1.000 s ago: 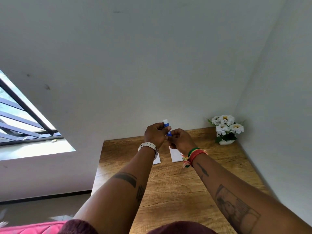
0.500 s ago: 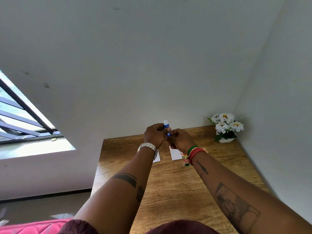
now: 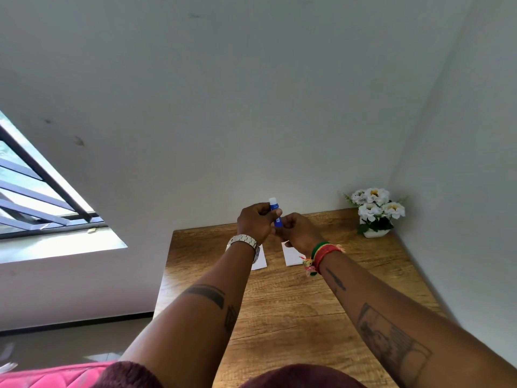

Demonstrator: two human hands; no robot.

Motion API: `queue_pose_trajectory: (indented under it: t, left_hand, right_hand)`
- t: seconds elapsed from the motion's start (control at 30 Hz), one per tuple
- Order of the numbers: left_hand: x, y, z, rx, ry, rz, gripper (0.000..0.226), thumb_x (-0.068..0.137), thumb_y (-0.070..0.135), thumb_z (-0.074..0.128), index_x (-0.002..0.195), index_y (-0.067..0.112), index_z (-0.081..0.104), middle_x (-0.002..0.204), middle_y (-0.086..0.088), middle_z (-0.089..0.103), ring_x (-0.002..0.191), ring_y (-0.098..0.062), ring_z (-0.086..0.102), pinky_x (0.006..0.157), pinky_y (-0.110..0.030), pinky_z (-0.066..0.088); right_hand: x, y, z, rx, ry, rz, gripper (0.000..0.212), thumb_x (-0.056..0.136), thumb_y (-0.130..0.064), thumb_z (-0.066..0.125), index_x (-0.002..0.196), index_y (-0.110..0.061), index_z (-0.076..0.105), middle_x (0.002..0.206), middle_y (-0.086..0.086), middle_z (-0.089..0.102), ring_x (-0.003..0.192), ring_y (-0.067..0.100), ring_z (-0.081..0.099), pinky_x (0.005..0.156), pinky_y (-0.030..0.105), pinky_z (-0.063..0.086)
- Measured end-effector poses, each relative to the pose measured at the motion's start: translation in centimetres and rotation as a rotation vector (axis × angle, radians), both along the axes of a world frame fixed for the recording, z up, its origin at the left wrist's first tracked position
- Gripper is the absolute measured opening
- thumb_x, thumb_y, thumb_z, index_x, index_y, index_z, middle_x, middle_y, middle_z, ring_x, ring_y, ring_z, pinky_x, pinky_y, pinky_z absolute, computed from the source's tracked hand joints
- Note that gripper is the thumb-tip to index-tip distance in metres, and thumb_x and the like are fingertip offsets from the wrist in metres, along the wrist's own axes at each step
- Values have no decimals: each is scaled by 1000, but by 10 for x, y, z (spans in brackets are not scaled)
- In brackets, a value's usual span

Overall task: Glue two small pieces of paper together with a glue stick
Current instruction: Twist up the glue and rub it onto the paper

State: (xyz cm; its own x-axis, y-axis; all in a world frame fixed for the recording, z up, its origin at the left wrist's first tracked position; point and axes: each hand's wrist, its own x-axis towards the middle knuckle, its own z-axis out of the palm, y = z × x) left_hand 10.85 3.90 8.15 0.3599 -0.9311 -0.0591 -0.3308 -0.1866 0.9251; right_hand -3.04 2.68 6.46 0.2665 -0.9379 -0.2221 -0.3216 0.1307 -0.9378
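Note:
A blue glue stick (image 3: 275, 212) with a white top stands upright between my two hands, raised above the far part of the wooden table (image 3: 293, 303). My left hand (image 3: 256, 224) grips its upper part with thumb and fingers. My right hand (image 3: 299, 233) holds its lower end. Two small white pieces of paper lie flat on the table under my wrists: the left paper (image 3: 260, 261) is mostly covered by my left wrist, the right paper (image 3: 291, 254) partly by my right hand. They lie apart.
A white pot of white flowers (image 3: 375, 214) stands in the table's far right corner against the walls. A barred window (image 3: 36, 200) is at the left. The table's left edge drops to the floor.
Both hands stay together on the glue stick at almost the same spot. The fingers have shifted slightly on the stick. The papers have not moved.

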Motion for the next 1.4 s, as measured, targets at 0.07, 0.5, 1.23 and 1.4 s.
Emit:
queue_pose_trajectory:
  t: [0.07, 0.5, 1.23, 1.4]
  left_hand:
    - [-1, 0, 0, -6, -16, 2, 35, 81, 38, 78, 113, 23, 74, 98, 13, 70, 77, 6, 58, 61, -15, 39]
    - [2, -3, -1, 7, 19, 21, 36, 82, 37, 77, 114, 23, 73, 102, 8, 72, 89, -10, 64, 76, -27, 50]
    - [0, -1, -5, 16, 16, 19, 34, 79, 38, 80, 110, 25, 74, 81, 26, 62, 77, 9, 57, 60, -13, 39]
    - [3, 0, -7, 17, 18, 12, 33, 80, 37, 79, 110, 25, 74, 89, 18, 67, 82, 5, 60, 63, -15, 42]
  right_hand:
    - [0, -1, -1, -20, 12, -38, 13, 88, -25, 75, 95, -17, 68, 90, 9, 74, 77, 20, 67, 69, 33, 57]
    - [0, 2, 4, 0, -49, 12, 30, 91, -31, 72, 117, -18, 61, 98, 2, 73, 80, 18, 68, 67, 29, 55]
    - [-2, 6, 3, 1, -31, 10, 18, 95, -23, 68, 112, -16, 70, 99, 7, 75, 78, 16, 67, 72, 29, 57]
    - [-3, 8, 3, 46, -58, 96, 28, 101, -30, 58, 126, -18, 64, 109, 5, 74, 82, 12, 68, 64, 19, 55]
